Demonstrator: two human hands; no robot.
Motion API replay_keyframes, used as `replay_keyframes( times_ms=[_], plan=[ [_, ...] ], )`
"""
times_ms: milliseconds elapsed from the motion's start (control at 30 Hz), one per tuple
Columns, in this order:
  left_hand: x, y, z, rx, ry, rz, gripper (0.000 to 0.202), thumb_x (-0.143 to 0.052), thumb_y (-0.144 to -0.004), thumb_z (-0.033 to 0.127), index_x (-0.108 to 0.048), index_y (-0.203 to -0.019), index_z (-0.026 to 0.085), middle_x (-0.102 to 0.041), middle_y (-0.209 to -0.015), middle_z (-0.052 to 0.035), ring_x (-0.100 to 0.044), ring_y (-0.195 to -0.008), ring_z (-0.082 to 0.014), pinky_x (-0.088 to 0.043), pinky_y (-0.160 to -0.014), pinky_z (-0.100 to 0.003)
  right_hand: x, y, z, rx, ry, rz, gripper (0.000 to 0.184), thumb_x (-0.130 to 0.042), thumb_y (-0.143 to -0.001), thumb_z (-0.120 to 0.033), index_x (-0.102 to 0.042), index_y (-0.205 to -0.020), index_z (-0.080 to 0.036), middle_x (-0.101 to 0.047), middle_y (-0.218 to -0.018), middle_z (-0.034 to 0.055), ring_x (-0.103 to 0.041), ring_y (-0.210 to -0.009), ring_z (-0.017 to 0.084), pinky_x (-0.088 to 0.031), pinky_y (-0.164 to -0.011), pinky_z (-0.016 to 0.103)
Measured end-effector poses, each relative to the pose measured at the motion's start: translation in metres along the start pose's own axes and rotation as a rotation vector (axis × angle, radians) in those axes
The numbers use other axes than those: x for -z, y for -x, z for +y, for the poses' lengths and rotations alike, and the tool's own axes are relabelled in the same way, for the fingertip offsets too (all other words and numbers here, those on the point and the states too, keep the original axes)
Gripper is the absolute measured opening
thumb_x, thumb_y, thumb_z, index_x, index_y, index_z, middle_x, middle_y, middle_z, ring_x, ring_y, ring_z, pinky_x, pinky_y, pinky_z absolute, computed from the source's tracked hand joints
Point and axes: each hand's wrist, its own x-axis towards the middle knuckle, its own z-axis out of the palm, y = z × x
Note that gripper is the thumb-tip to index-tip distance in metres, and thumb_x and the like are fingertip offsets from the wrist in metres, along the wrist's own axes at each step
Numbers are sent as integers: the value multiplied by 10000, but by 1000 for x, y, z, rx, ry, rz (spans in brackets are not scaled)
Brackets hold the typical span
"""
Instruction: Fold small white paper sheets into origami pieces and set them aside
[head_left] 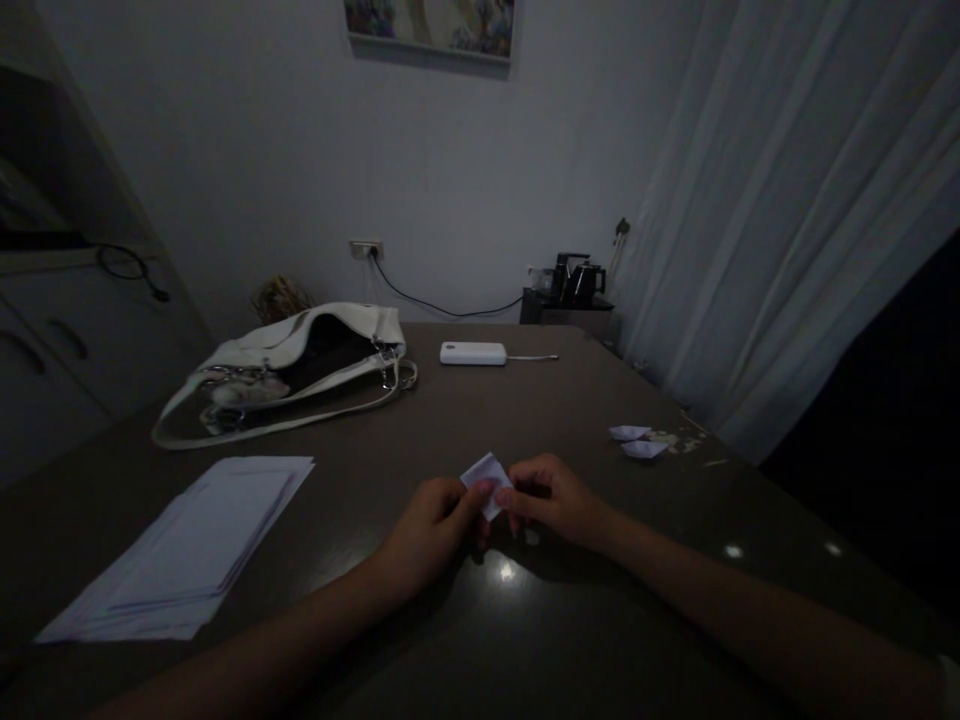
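Note:
A small folded piece of white paper (487, 478) is held just above the dark table (465, 420), near the front middle. My left hand (435, 525) pinches its left side with closed fingers. My right hand (555, 498) grips its right side, fingers curled round the edge. Both hands meet at the paper. A stack of white paper sheets (187, 545) lies flat at the front left. Two small folded paper shapes (637, 441) rest on the table at the right.
A white handbag (292, 370) lies open at the back left. A white power bank (472, 353) with a cable sits at the back middle. A kettle (577, 278) stands on a side stand beyond the table. Curtains (787, 200) hang at the right.

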Motion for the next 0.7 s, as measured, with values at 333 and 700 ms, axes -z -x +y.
replay_keyframes(
  times_ms=[333, 700],
  plan=[
    [1, 0, 5, 13, 48, 11, 589, -289, -852, 558, -541, -537, 128, -527, -490, -14, -491, -471, -110, -370, -507, -217, 2, -1, 1, -27, -89, -39, 304, -616, -750, -406, -577, -634, -128, -559, -519, -14, -483, -440, 73, -373, -450, 182],
    [1, 0, -1, -37, 130, -32, 504, -300, -883, 486, -580, -680, 120, -521, -526, -2, -495, -497, -120, -360, -509, -217, 2, -2, 2, -37, -189, 199, 263, -596, -705, -348, -500, -558, -152, -424, -425, -67, -344, -375, 45, -242, -395, 178]
  ],
)
